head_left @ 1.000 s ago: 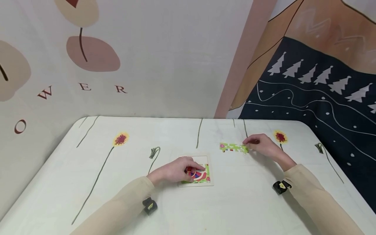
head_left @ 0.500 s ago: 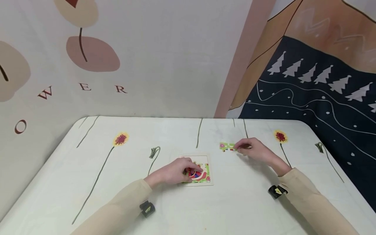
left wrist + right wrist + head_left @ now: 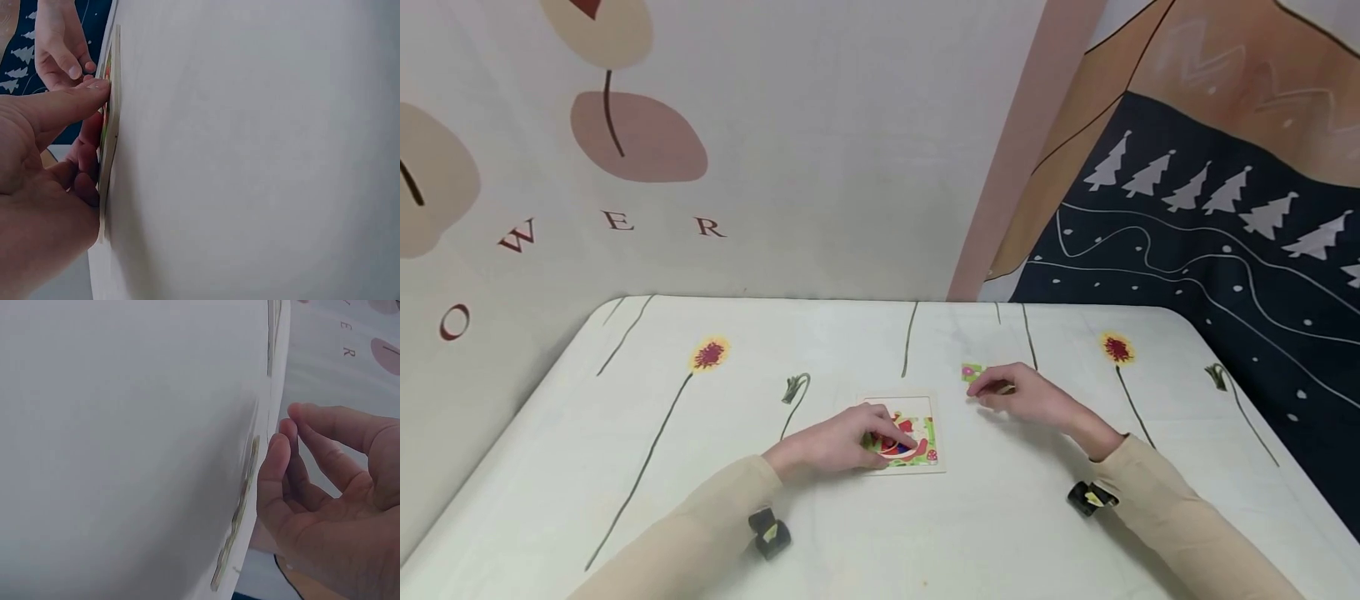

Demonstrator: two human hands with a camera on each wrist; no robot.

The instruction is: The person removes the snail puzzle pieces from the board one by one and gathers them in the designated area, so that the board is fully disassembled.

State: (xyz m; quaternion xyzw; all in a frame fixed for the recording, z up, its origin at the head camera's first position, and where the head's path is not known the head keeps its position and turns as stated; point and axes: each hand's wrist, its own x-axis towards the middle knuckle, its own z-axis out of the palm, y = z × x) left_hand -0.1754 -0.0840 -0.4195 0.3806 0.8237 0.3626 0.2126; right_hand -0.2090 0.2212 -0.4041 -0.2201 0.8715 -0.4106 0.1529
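My left hand (image 3: 846, 439) lies over a jigsaw puzzle in a pale frame (image 3: 937, 408), with the index finger reaching across the red, green and blue picture (image 3: 928, 442). In the left wrist view the thumb (image 3: 87, 100) touches the puzzle's face; the other fingers bend against it, hiding part of the picture. My right hand (image 3: 1037, 400) is above the table with loosely bent fingers, and nothing shows between the fingertips (image 3: 275, 450). Beneath and behind it, a strip of green jigsaw pieces (image 3: 972, 371) lies flat, mostly hidden in the head view; its edge (image 3: 234, 519) shows in the right wrist view.
A white cloth printed with flowers (image 3: 709, 354) covers the table. Behind it hangs a pale printed curtain (image 3: 850, 167), with a dark tree-patterned part (image 3: 1187, 242) at the right. Each sleeve has a small black device (image 3: 1088, 498) at the wrist.
My right hand has moved left and nearer along the strip of pieces, covering more of it. My left index finger has slid slightly down and left over the puzzle, uncovering more red picture.
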